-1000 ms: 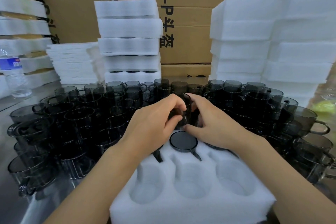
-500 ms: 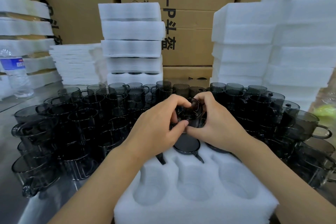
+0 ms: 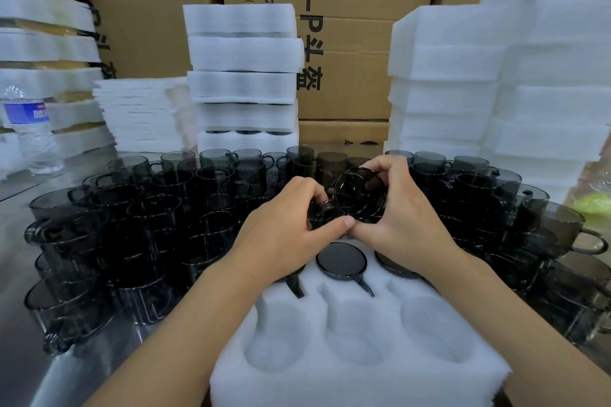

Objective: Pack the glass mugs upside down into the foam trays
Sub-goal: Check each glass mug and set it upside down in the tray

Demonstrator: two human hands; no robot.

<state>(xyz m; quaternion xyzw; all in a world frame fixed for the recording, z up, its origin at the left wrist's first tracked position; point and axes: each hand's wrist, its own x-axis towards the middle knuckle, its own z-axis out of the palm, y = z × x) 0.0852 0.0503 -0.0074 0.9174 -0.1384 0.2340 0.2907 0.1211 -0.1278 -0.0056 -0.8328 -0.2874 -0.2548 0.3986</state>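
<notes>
head view: the foam tray [image 3: 363, 387] sits at the middle of the near edge of the desk [image 3: 20, 357]. its far row looks filled. an upturned mug [image 3: 341, 260] shows its flat base in the middle pocket, a second mug [image 3: 393, 266] sits just to its right, half hidden by a wrist, and a handle [image 3: 296, 286] poking out under the other wrist suggests a third. the three near pockets [image 3: 358, 330] hold nothing, so this tray seems about half packed.

both hands are together just above the tray's far edge, clamped on one held mug [image 3: 358, 195]. the right hand [image 3: 403, 218] curls round its rim and wall, and the left hand [image 3: 284, 228] pinches at the handle side, thumbs touching. the mug's mouth is tilted toward the camera, not yet turned over.

many loose mugs [image 3: 148, 218] crowd the desk from left edge to right edge, so most of the job looks left. stacks of foam trays [image 3: 244, 76] stand along the far edge, with cardboard boxes [image 3: 357, 26] behind them. a water bottle [image 3: 29, 129] stands near the far left corner.
</notes>
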